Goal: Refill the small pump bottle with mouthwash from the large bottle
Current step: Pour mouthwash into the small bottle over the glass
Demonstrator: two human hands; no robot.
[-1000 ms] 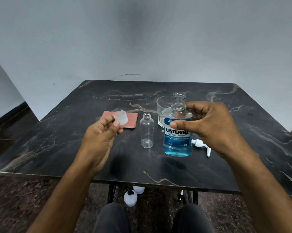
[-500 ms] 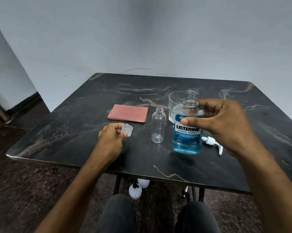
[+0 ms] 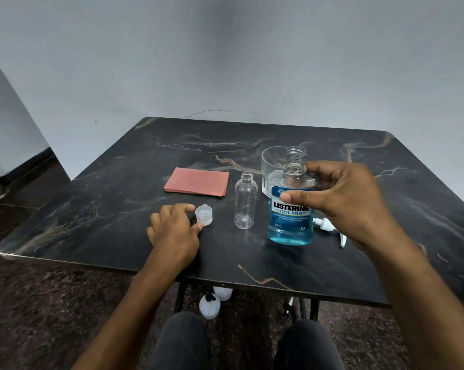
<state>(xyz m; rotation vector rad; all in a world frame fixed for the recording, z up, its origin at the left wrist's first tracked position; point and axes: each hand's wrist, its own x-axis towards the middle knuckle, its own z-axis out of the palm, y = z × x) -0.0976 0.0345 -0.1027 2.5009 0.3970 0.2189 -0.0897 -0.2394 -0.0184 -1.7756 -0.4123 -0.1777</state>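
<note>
Right hand (image 3: 342, 206) grips large bottle (image 3: 290, 209); narrow small bottle (image 3: 245, 201) just left of it may tip/overflow. Left hand (image 3: 174, 231) pinches cap (image 3: 204, 215).

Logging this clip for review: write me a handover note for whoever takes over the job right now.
Left hand: on the table, fingers pinching the cap it has set there.
Right hand: grips the upright mouthwash bottle, uncapped, about a third full.
Small bottle: empty, open, upright just left of it. Pump lies behind the right hand.
Done: both bottles opened.
Left: pour mouthwash into the small bottle, refit pump, recap.
</note>
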